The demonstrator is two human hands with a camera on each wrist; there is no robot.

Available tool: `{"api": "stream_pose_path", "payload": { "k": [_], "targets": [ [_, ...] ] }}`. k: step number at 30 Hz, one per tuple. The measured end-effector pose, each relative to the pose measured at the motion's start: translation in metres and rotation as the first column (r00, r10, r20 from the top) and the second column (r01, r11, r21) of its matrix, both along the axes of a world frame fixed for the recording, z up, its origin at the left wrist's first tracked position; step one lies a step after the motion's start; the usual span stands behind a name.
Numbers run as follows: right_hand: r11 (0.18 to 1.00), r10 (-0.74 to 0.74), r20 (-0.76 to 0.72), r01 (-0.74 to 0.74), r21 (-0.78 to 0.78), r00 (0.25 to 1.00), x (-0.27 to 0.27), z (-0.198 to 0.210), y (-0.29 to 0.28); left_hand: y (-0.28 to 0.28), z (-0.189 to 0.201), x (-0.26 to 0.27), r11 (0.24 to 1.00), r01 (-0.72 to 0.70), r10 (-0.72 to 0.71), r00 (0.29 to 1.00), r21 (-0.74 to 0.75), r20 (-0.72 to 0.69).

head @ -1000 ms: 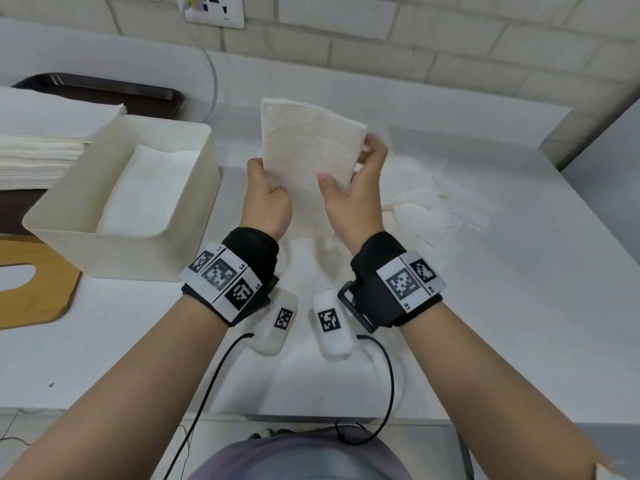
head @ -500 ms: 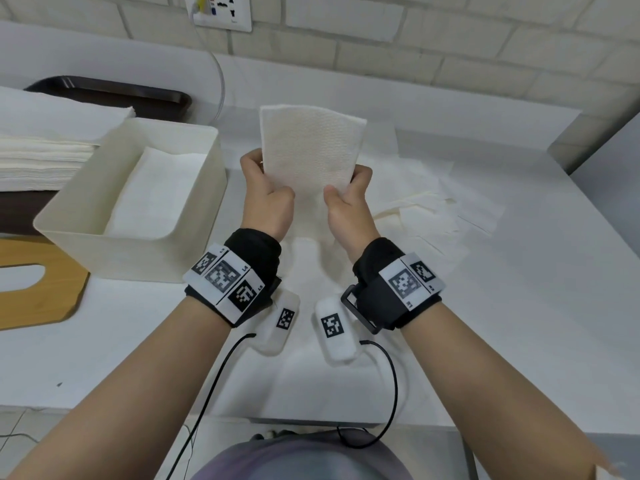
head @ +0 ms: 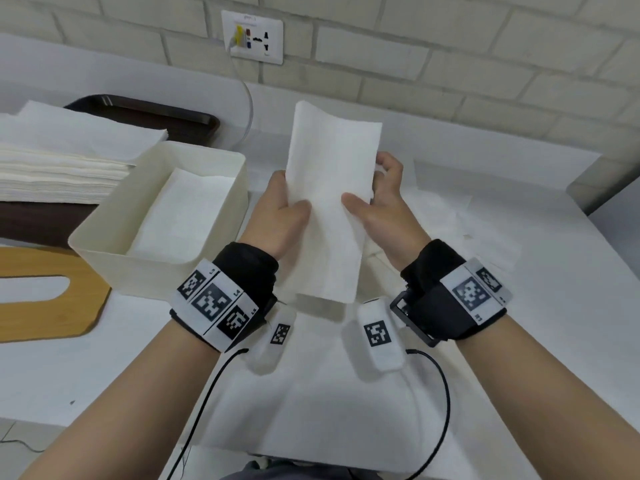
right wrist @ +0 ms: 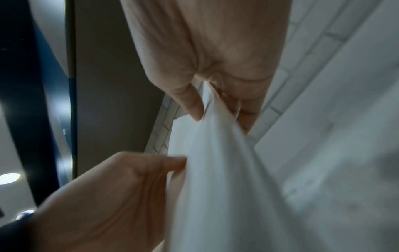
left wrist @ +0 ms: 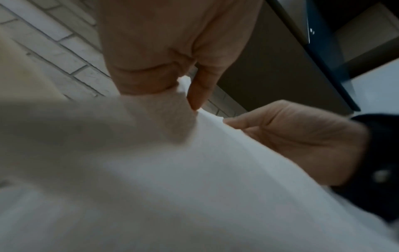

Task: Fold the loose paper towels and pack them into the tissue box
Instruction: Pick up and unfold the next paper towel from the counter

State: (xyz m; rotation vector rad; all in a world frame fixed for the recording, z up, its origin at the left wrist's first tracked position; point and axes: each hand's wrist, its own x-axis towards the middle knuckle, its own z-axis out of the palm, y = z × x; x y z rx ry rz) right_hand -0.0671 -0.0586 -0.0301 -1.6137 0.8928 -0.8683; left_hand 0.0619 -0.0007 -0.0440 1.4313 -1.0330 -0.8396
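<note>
White brick wall behind, with a wall socket plate [head: 252,37] and plugged cable; below it a white matte tabletop [head: 554,323].

Both hands hold one white embossed paper towel [head: 329,202] upright in mid-air over the table. Left hand [head: 280,216] pinches its left edge, thumb on the near face, fingers behind. Right hand [head: 381,206] pinches the right edge the same way, fingers curled behind. Towel looks already narrowed into a tall strip, top edge slightly curved, bottom edge hanging free just above the table.

Step in hand, as a judgement: finishing the fold, then moving it left into the box. To do it well: keep both pinches level so the edges line up, crease with the thumbs, avoid hard pulling since thin paper tears. Strip should go in flat, long side along the box length.

Cream rectangular open-top plastic tissue box [head: 104,244] sits just left of the hands, smooth matte walls, rounded corners, a flat white folded sheet [head: 183,216] lying inside. More loose white sheets [head: 443,216] lie scattered on the table behind the right hand, soft and crumple-prone. Left of the box: stack of white paper towels [head: 62,157] on a dark brown tray [head: 145,107]; light wooden board with a slot cut-out [head: 79,306], likely the box lid.

Wrist views: blurred, show fingertips pinching limp, fibrous paper.
</note>
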Motion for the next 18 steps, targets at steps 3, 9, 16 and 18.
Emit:
{"api": "stream_pose_path", "payload": {
  "k": [3, 9, 16, 18],
  "targets": [
    [0.995, -0.027, -0.1, 0.017, -0.096, 0.995, -0.01, 0.032, -0.02, 0.01, 0.006, 0.004, 0.996, 0.057, -0.059, 0.998, 0.069, 0.018],
    [0.945, 0.285, -0.412, -0.325, -0.029, 0.866, 0.002, 0.078, -0.046, 0.029, 0.023, 0.019, 0.995, 0.071, -0.065, 0.995, 0.076, -0.08],
    [0.92, 0.29, -0.355, -0.361, -0.153, 0.889, 0.064, 0.082, -0.058, 0.065, 0.043, 0.057, 0.994, 0.101, -0.094, 0.984, 0.044, -0.151],
    [0.887, 0.313, -0.382, -0.411, -0.21, 0.87, 0.083, 0.08, -0.058, 0.075, 0.046, 0.07, 0.994, 0.055, -0.046, 0.994, 0.091, -0.101]
  ]
}}
